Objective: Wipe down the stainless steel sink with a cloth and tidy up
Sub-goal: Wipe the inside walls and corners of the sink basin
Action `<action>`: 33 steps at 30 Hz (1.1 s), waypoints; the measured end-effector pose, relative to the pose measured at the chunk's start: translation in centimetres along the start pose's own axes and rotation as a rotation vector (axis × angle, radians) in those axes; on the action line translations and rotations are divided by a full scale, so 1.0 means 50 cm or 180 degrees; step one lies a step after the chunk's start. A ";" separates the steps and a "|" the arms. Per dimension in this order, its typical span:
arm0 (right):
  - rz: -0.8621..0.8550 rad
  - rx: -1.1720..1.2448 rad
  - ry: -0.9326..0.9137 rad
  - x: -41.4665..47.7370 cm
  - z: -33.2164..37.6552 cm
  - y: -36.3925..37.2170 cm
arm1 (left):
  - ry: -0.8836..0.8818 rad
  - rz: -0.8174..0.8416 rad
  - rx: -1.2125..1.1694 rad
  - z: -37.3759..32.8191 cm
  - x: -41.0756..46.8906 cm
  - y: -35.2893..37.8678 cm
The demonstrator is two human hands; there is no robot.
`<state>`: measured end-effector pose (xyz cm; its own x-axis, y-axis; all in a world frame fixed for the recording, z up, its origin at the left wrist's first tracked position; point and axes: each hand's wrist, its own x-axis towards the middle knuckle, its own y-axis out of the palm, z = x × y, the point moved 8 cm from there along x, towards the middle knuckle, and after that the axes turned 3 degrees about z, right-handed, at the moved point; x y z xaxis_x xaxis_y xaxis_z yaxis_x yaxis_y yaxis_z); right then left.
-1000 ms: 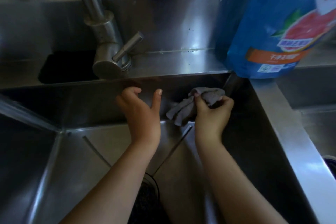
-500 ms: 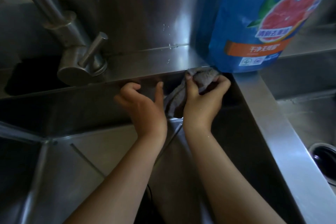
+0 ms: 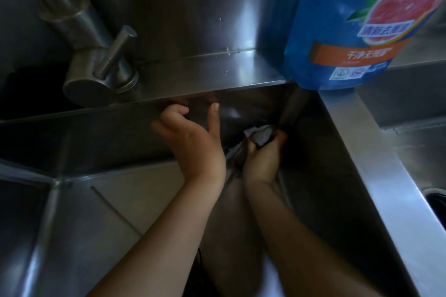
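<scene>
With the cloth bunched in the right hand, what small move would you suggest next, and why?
Probably drag the crumpled grey cloth, gripped by the right hand, down the stainless steel sink's back wall: it sits partway up near the rear corner, with the left hand beside it.

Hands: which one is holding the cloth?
The right hand grips the bunched grey cloth, low by the back right corner of the sink. The left hand holds nothing, its thumb raised.
</scene>
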<state>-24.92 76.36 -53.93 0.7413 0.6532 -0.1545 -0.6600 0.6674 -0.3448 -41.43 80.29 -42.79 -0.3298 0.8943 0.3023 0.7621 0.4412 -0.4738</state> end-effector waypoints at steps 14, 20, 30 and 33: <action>-0.0276 0.0397 -0.0308 -0.037 0.099 -0.016 | -0.0088 0.0087 -0.0164 0.009 0.005 -0.002; -0.0301 0.1194 -0.0470 -0.058 0.192 -0.041 | -0.0102 0.0176 -0.0214 0.011 0.010 -0.005; -0.0321 0.0696 -0.0610 -0.038 0.151 -0.026 | -0.0034 0.0216 -0.0209 0.010 0.010 -0.005; -0.0334 0.0422 -0.0477 -0.023 0.092 -0.011 | -0.0062 0.0218 -0.0212 0.012 0.009 -0.005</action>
<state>-25.96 76.88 -49.30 0.7869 0.6168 0.0186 -0.5977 0.7693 -0.2256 -42.07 80.63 -43.04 -0.2859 0.9238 0.2547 0.8185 0.3736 -0.4364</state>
